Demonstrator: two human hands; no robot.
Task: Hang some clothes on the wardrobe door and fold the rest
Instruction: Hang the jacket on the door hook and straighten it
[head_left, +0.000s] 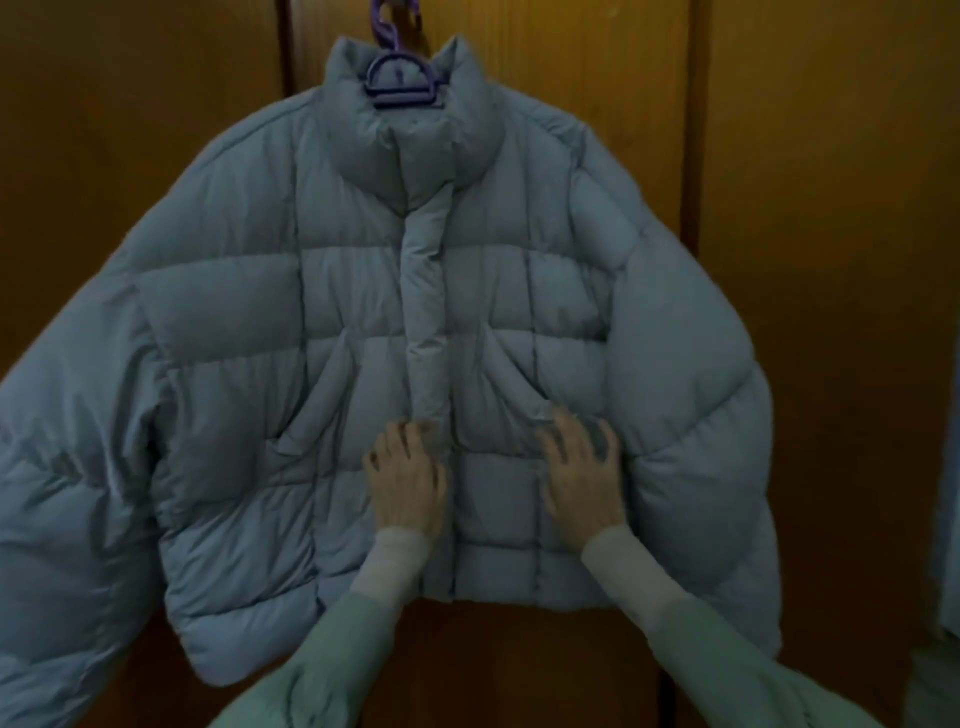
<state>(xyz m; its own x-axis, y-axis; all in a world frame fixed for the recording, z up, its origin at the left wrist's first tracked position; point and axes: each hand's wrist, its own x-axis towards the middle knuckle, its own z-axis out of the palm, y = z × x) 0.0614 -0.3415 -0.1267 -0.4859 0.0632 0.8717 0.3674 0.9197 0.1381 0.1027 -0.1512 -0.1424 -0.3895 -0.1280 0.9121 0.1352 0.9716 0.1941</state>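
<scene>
Against the jacket (363, 291), blurred fingertips (597, 436) apparently press.

A pale blue quilted puffer jacket (363, 312) is hanging from a purple hanger (397, 78) against brown wooden wardrobe doors (831, 208); green sleeves (322, 665) are showing.

One puffer jacket (363, 322) hangs above the hands on one purple hanger (397, 78). Two hands press it: left hand (408, 480), right hand (579, 467). Two green sleeves (332, 660) show.

puffer jacket (363, 312) on purple hanger (399, 78) | left hand (408, 475), right hand (579, 467) flat on front
</scene>
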